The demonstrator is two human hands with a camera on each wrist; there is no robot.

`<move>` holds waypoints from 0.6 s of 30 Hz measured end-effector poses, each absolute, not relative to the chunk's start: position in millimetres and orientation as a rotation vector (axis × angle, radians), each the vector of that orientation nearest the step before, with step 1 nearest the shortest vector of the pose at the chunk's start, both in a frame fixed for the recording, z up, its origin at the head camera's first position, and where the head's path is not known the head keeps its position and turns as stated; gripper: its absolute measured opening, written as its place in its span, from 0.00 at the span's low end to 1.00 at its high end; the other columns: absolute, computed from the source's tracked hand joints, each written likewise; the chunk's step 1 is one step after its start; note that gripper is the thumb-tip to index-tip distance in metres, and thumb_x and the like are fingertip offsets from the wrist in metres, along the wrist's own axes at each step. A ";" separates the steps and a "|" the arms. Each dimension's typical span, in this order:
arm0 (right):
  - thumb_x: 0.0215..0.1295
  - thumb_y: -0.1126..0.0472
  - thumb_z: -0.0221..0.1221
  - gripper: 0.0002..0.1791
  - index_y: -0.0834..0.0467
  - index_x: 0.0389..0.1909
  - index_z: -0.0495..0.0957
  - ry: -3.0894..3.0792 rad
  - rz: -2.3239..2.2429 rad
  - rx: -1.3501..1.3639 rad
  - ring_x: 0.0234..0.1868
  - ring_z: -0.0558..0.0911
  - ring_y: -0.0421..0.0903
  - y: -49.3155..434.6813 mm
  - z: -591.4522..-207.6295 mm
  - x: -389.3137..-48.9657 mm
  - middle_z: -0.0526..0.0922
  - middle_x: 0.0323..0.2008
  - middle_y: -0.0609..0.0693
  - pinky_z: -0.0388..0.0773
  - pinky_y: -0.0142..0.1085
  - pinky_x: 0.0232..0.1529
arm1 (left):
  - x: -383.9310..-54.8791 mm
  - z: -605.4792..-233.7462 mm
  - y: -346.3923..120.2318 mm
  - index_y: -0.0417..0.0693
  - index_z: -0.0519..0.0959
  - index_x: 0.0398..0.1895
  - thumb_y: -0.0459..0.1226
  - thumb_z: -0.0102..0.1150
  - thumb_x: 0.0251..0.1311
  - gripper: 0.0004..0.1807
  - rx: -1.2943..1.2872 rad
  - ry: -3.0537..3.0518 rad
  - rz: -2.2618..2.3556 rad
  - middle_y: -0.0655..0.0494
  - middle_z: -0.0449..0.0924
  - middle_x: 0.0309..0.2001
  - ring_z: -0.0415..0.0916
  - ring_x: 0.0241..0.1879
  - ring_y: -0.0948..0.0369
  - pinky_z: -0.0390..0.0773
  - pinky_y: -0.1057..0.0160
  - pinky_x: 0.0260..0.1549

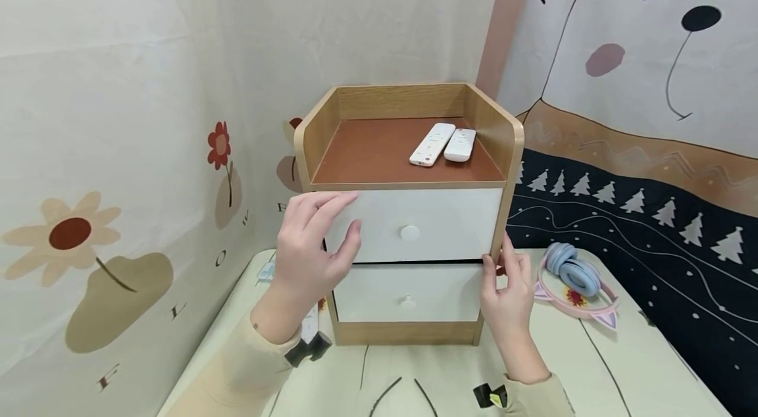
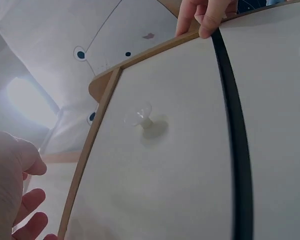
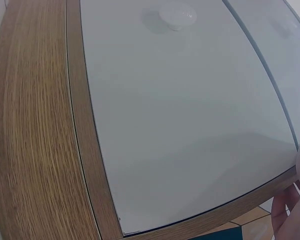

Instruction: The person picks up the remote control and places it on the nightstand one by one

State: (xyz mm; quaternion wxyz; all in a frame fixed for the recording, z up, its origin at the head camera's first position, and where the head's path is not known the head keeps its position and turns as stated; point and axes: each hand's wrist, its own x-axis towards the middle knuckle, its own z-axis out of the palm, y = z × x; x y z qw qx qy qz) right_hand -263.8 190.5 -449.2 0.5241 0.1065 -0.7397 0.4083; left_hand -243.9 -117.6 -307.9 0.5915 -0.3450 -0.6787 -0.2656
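A small wooden cabinet (image 1: 408, 333) with two white drawers stands on the table. Its upper drawer (image 1: 456, 220) and lower drawer (image 1: 373, 292) each have a round white knob (image 1: 409, 233). My right hand (image 1: 509, 289) grips the cabinet's right edge near the gap between the drawers, thumb at the front and fingers round the side. At the upper left corner, my left hand (image 1: 310, 243) is held with thumb and fingers spread, nothing between them. In the left wrist view this left hand (image 2: 12, 185) appears apart from the cabinet front. Two white remotes (image 1: 433, 144) lie on the brown top.
Blue and pink headphones (image 1: 574, 275) with cat ears lie right of the cabinet. Some partly hidden items, including a pale blue one (image 1: 266, 271), lie at left behind my left arm. Printed curtains (image 1: 385, 16) hang close behind and at both sides.
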 end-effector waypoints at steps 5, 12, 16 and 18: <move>0.71 0.73 0.67 0.35 0.64 0.79 0.72 -1.801 0.978 0.237 0.41 0.75 0.40 192.0 -450.1 -263.7 0.75 0.42 0.67 0.70 0.12 0.48 | -244.4 -325.1 -133.4 0.37 0.88 0.57 0.32 0.67 0.62 0.20 -0.758 -1.562 -0.673 0.40 0.89 0.48 0.81 0.46 0.41 0.77 0.51 0.49; 0.69 0.76 0.67 0.35 0.67 0.77 0.73 -1.764 0.963 0.252 0.40 0.76 0.47 190.8 -449.0 -263.3 0.75 0.40 0.66 0.70 0.12 0.47 | -249.6 -354.2 -160.1 0.32 0.85 0.60 0.31 0.65 0.61 0.23 -0.685 -1.572 -0.739 0.38 0.89 0.46 0.80 0.47 0.40 0.75 0.65 0.56; 0.69 0.76 0.67 0.35 0.67 0.77 0.73 -1.753 0.957 0.261 0.40 0.76 0.49 190.2 -448.2 -263.6 0.76 0.40 0.66 0.71 0.13 0.47 | -251.6 -373.8 -176.7 0.30 0.82 0.62 0.30 0.65 0.60 0.25 -0.632 -1.622 -0.758 0.37 0.89 0.47 0.80 0.49 0.39 0.70 0.73 0.63; 0.69 0.75 0.67 0.35 0.66 0.77 0.73 -1.757 0.960 0.261 0.40 0.76 0.48 190.4 -448.6 -263.9 0.75 0.40 0.66 0.71 0.13 0.47 | -252.8 -384.0 -184.7 0.31 0.82 0.64 0.30 0.65 0.59 0.27 -0.599 -1.654 -0.757 0.37 0.89 0.48 0.80 0.49 0.40 0.71 0.73 0.62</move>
